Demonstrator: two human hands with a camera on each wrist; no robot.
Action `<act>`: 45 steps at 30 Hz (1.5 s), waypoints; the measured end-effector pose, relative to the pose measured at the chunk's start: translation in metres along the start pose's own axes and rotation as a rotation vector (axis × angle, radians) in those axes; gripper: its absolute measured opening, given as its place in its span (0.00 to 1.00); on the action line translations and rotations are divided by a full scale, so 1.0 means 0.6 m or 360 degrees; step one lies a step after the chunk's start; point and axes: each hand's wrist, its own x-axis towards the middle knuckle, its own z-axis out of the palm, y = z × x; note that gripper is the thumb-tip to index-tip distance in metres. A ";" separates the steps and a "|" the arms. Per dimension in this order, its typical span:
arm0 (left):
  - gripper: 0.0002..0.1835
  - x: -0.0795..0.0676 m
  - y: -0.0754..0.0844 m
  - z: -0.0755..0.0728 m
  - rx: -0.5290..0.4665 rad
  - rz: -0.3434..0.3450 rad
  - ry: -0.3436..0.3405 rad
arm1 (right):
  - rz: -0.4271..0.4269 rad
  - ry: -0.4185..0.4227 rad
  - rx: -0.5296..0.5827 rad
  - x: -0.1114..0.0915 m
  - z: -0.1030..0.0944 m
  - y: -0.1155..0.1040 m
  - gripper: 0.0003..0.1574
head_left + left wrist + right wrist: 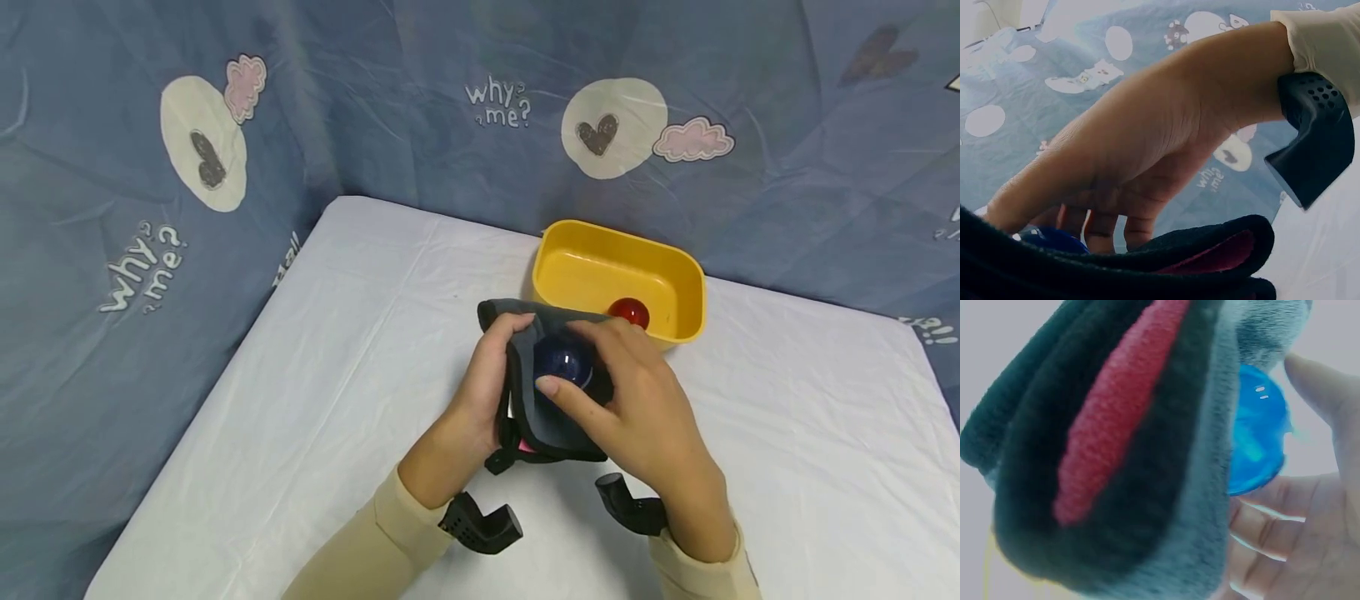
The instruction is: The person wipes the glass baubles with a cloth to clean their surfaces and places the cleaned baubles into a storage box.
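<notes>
My left hand (482,379) grips a folded grey cloth (555,417) by its left side, the thumb lying over the top. The cloth has black edging, and a pink inner layer shows in the right wrist view between its folds. A glossy, see-through blue ball (1259,431) sits against the cloth's grey face. Around that ball curve the thumb and fingers of my right hand (648,400), with the thumb tip at its lower edge in the head view. From the left wrist, the right hand (1129,150) arches over the cloth, which hides most of the ball.
Just behind the cloth stands a yellow tub (693,287) with a red ball (628,311) at its near side. A white sheet (360,350) covers the table. Patterned blue fabric (405,108) hangs along the back and left.
</notes>
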 end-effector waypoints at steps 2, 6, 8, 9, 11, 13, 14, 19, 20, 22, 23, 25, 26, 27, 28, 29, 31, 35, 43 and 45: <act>0.32 0.001 0.000 0.000 0.0004 -0.0002 0.0005 | 0.0009 -0.0035 0.0020 -0.002 -0.004 -0.002 0.43; 0.33 0.001 -0.001 0.001 0.0017 0.0000 -0.0001 | -0.0006 -0.0097 0.0037 -0.004 -0.011 -0.004 0.50; 0.32 0.002 -0.002 0.001 0.0017 0.0004 -0.0007 | -0.0025 -0.0111 0.0037 -0.005 -0.013 -0.005 0.50; 0.32 0.002 -0.002 0.002 0.0017 0.0006 -0.0009 | -0.0035 -0.0111 0.0032 -0.005 -0.013 -0.005 0.50; 0.32 0.002 -0.002 0.002 0.0021 0.0000 -0.0013 | -0.0043 -0.0102 0.0024 -0.005 -0.012 -0.006 0.49; 0.33 0.001 -0.001 0.002 0.0035 -0.0010 -0.0012 | -0.0039 -0.0083 0.0018 -0.004 -0.012 -0.005 0.47; 0.33 0.001 -0.001 0.002 0.0045 -0.0016 -0.0011 | -0.0034 -0.0073 0.0017 -0.003 -0.011 -0.005 0.46; 0.34 -0.002 -0.001 0.002 0.0073 -0.0051 0.0010 | -0.0002 -0.0029 -0.0007 -0.002 -0.008 -0.001 0.43; 0.33 -0.002 -0.001 0.002 0.0071 -0.0054 0.0007 | -0.0004 -0.0019 -0.0019 -0.002 -0.008 0.000 0.42; 0.33 -0.002 -0.002 0.003 0.0073 -0.0059 0.0005 | -0.0013 0.0002 -0.0046 -0.002 -0.008 0.003 0.40; 0.33 -0.002 -0.002 0.003 0.0069 -0.0061 0.0002 | -0.0020 0.0012 -0.0056 -0.002 -0.007 0.004 0.39; 0.32 -0.002 -0.003 0.004 0.0075 -0.0059 0.0004 | -0.0030 0.0030 -0.0066 -0.002 -0.007 0.006 0.37; 0.32 -0.002 -0.003 0.004 0.0078 -0.0061 0.0006 | -0.0029 0.0038 -0.0067 -0.002 -0.007 0.007 0.35; 0.32 -0.002 -0.003 0.005 0.0082 -0.0066 0.0011 | -0.0022 0.0041 -0.0067 -0.001 -0.006 0.007 0.34; 0.32 -0.003 -0.003 0.005 0.0084 -0.0072 0.0020 | -0.0012 0.0041 -0.0067 -0.001 -0.006 0.007 0.33; 0.32 -0.003 -0.003 0.006 0.0084 -0.0076 0.0023 | 0.0003 0.0038 -0.0066 -0.001 -0.006 0.007 0.32; 0.32 -0.003 -0.003 0.006 0.0073 -0.0077 0.0027 | 0.0039 0.0022 -0.0055 -0.001 -0.006 0.006 0.31; 0.31 -0.001 -0.001 0.006 0.0008 -0.0034 0.0027 | 0.0047 -0.0035 0.0003 -0.001 -0.008 0.003 0.34; 0.33 0.003 0.001 0.000 -0.0019 0.0031 -0.0001 | -0.0053 -0.0101 0.0044 -0.002 -0.011 -0.002 0.50; 0.32 0.004 0.001 0.000 -0.0026 0.0035 -0.0009 | -0.0075 -0.0093 0.0046 -0.002 -0.010 -0.003 0.49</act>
